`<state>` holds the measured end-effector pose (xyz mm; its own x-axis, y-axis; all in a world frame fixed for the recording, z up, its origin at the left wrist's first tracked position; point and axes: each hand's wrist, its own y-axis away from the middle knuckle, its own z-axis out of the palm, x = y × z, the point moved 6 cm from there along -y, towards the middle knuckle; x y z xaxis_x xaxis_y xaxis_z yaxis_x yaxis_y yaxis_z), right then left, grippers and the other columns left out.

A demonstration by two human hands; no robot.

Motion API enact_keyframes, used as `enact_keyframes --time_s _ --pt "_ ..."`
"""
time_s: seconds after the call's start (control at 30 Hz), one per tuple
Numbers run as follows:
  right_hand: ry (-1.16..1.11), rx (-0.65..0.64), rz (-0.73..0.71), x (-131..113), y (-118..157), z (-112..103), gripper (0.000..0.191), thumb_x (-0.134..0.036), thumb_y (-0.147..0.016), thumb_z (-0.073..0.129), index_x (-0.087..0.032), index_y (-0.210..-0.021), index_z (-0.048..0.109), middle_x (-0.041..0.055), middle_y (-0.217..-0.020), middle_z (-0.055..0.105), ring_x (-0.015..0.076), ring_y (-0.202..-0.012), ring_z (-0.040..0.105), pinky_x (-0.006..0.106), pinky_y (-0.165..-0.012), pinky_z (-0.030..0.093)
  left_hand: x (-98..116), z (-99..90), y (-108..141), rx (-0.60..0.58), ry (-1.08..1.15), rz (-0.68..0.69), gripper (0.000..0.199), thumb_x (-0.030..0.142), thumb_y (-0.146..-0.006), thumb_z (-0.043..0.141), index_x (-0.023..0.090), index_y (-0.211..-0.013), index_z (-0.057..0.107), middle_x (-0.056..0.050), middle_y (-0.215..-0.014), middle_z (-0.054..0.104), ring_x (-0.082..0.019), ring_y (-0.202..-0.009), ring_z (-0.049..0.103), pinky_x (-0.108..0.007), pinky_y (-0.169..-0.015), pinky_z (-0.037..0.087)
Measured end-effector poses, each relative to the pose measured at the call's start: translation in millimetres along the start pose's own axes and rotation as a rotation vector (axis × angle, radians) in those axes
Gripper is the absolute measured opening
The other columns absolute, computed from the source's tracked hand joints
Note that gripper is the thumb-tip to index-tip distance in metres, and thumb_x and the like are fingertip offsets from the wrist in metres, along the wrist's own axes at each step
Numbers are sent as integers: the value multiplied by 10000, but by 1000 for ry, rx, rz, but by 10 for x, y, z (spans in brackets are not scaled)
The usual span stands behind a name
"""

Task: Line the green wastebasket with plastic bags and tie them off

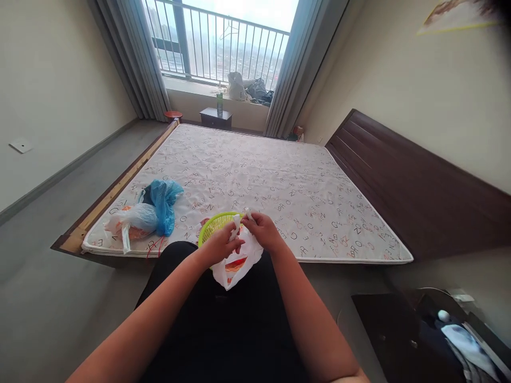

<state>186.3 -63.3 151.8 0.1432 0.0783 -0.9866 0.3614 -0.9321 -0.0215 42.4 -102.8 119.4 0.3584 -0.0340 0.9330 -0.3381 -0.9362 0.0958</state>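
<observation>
A white plastic bag (252, 251) hangs between my two hands over my lap, with something red and orange inside its opening. My left hand (222, 244) pinches one of its handles. The other handle is gripped in the closed fingers of my right hand (262, 230). Just behind the bag, a yellow-green plastic basket (208, 230) sits at the mattress edge, partly covered by my left hand and the bag. What the basket holds is mostly hidden.
On the mattress (255, 165) to the left lie a blue plastic bag (164, 205) and a tied white bag (139, 219) with orange contents. A dark headboard (403, 186) stands right. A dark cabinet (383, 324) with items is at lower right. A nightstand (215, 119) stands near the window.
</observation>
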Motion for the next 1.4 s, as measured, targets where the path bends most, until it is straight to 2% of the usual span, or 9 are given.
enact_keyframes --time_s 0.13,0.23,0.43,0.57,0.63,0.8,1.0,1.27,1.4 --pt "-27 -107 -11 13 16 90 418 -465 -838 713 -227 -1178 669 -22 -815 691 163 -748 616 281 -691 480 -43 42 18 -29 -16 -9 176 354 -886 635 222 -846 525 11 -633 676 -94 -454 488 -245 -484 363" --pt "72 -211 -7 29 28 177 282 -455 -852 700 -217 -1003 709 -22 -762 685 158 -735 614 282 -710 467 -61 76 26 -92 6 -34 164 361 -865 658 211 -867 590 -1 -631 677 -98 -456 476 -252 -480 361" --pt "64 224 -2 206 -4 -74 272 -479 -855 673 -216 -811 619 -35 -747 613 142 -697 528 277 -680 421 -124 27 75 8 359 -19 651 461 -847 694 229 -1422 498 -6 -787 720 -107 -532 538 -253 -572 436" --pt "98 279 -4 229 24 -110 304 -519 -891 633 -220 -838 634 -28 -722 592 164 -722 548 293 -709 436 -146 184 111 -159 228 -25 409 521 -865 668 190 -1088 758 -22 -711 660 -122 -596 531 -258 -585 408" --pt "144 191 -58 145 49 -55 327 -508 -971 525 -225 -888 666 7 -814 656 196 -873 622 320 -833 470 -184 143 91 -35 171 -58 413 525 -862 666 172 -1031 799 -43 -724 665 -138 -635 544 -272 -611 420" --pt "350 -7 -206 -78 149 133 330 -365 -1046 393 -230 -1107 689 79 -1112 714 224 -1154 629 387 -1039 458 -305 183 41 67 338 -113 615 557 -798 736 170 -1275 720 -43 -787 689 -156 -690 585 -268 -632 454" --pt "222 -266 -234 -134 231 344 311 -375 -1031 474 -240 -1043 753 51 -1251 723 232 -1219 645 380 -1058 492 -454 375 71 -5 474 -175 552 672 -668 805 152 -764 649 -11 -625 611 -123 -575 536 -239 -553 400" --pt "66 72 -221 -37 252 290 154 -167 -855 632 -255 -733 665 28 -1188 760 219 -1376 546 435 -1172 401 -349 395 79 88 682 -140 442 554 -737 772 164 -670 576 76 -463 392 -50 -449 317 -214 -493 260" --pt "-58 54 -200 61 228 282 206 -262 -844 706 -270 -1042 649 29 -1444 618 214 -1426 483 451 -1208 352 -286 407 109 54 663 -135 451 561 -765 763 163 -681 569 71 -456 412 -49 -441 328 -216 -488 258"
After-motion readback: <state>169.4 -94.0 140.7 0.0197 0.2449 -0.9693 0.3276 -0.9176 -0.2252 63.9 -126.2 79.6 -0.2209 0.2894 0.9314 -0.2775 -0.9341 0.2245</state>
